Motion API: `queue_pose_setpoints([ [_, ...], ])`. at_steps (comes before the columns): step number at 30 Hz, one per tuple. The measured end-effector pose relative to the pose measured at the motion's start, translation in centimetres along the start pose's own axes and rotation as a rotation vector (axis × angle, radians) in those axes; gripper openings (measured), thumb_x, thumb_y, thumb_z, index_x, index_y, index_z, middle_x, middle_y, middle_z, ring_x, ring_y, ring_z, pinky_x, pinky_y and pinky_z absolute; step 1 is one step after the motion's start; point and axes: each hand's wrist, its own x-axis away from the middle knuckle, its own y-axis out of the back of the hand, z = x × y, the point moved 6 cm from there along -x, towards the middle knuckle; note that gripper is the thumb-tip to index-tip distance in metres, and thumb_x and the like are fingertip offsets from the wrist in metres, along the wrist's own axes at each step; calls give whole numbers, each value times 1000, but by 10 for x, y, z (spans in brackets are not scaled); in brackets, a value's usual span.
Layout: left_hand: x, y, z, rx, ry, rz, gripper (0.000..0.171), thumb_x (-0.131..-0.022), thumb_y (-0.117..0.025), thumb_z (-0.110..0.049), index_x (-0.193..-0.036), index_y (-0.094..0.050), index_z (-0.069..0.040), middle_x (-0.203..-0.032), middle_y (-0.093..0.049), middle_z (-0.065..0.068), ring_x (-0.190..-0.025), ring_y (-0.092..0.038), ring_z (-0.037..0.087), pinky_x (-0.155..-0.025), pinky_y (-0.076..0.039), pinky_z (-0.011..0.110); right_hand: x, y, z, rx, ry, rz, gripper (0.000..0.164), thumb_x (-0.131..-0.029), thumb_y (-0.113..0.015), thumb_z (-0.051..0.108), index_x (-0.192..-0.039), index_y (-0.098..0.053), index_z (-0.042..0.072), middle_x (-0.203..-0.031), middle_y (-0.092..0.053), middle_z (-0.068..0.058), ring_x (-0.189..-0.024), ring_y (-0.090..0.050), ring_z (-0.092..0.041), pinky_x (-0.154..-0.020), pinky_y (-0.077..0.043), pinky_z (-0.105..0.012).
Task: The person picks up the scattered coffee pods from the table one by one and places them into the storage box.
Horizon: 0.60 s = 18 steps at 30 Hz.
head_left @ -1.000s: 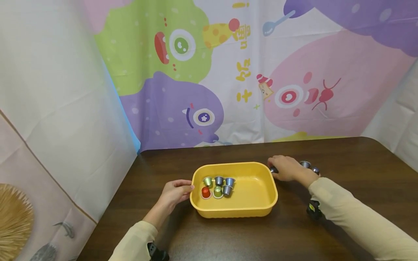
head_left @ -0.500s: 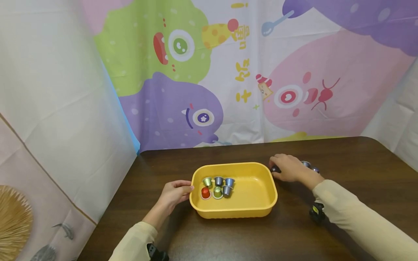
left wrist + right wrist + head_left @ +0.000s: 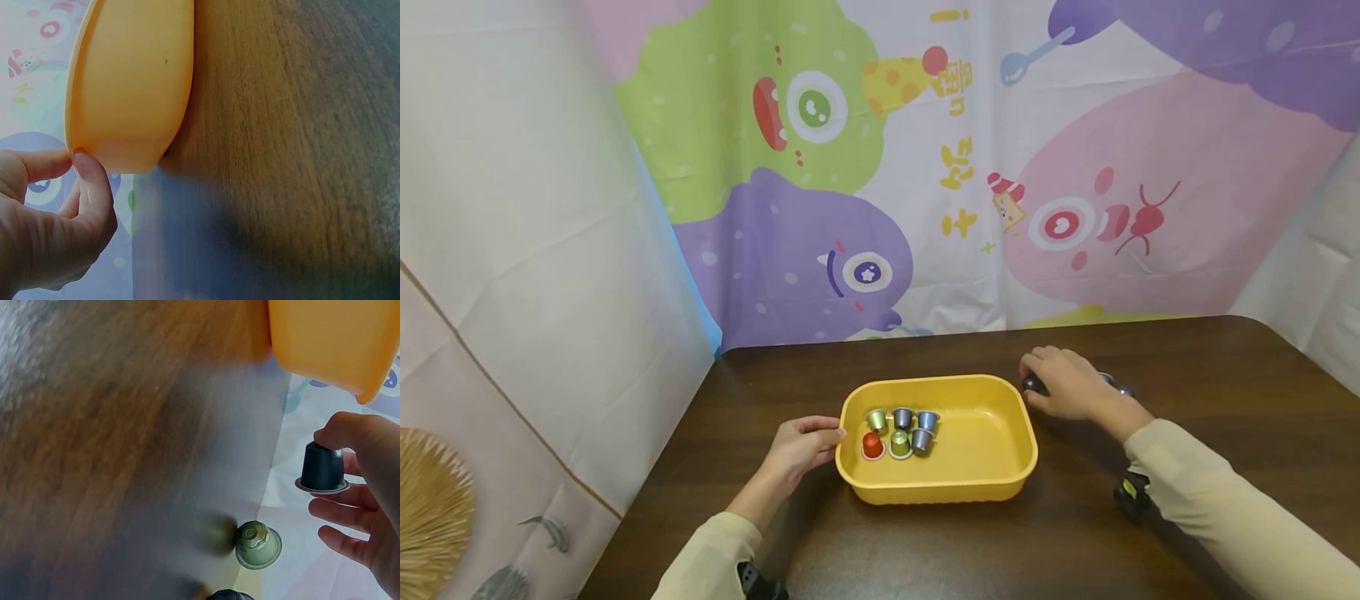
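Note:
My left hand (image 3: 801, 450) pinches the left rim of a yellow plastic tray (image 3: 936, 493) between thumb and fingers, as the left wrist view confirms. Beyond the tray's right end, my right hand (image 3: 1063, 385) holds a black coffee capsule (image 3: 322, 467), thumb on its narrow end and fingers at the rim side. Inside the tray, toward its left, lie several capsules: a red one (image 3: 872, 446), two green ones, and several grey and blue ones, including a grey capsule (image 3: 922, 441). A pale green capsule (image 3: 257, 544) stands near my right hand in the right wrist view.
Blue and dark capsules (image 3: 1124, 390) lie on the brown wooden table (image 3: 880, 550) behind my right hand, partly covered by it. Another dark capsule (image 3: 230, 595) shows at the bottom of the right wrist view. A cartoon-printed curtain (image 3: 955, 275) hangs behind the table.
My right hand has shifted slightly right and up with the black coffee capsule, covering more of the capsules behind it. My left hand has stayed at the tray's rim.

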Motion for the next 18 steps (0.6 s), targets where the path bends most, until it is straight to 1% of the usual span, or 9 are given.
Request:
queue_pose_setpoints([
  [3, 0, 0, 0, -1, 3, 0, 27, -85, -68, -3, -109, -65, 8, -95, -67, 11, -81, -66, 15, -79, -60, 32, 1, 3, 1, 7, 18, -44, 22, -77, -75, 23, -90, -61, 12, -86, -60, -3, -80, -58, -21, -72, -52, -42],
  [6, 0, 0, 0, 1, 2, -1, 27, -85, -67, -3, -109, -65, 8, -95, -67, 12, -81, -66, 15, -79, -60, 33, 1, 5, 1, 22, 33, -70, 22, -76, -75, 23, -89, -60, 12, -85, -60, -3, -80, -57, -22, -71, -51, -42],
  [18, -1, 0, 0, -4, -1, -3, 27, -85, -67, -3, -109, -65, 8, -94, -68, 11, -82, -66, 16, -79, -60, 32, 6, 9, 3, 57, 56, -86, 24, -75, -76, 22, -89, -60, 12, -83, -59, -3, -77, -56, -21, -69, -50, -40],
])
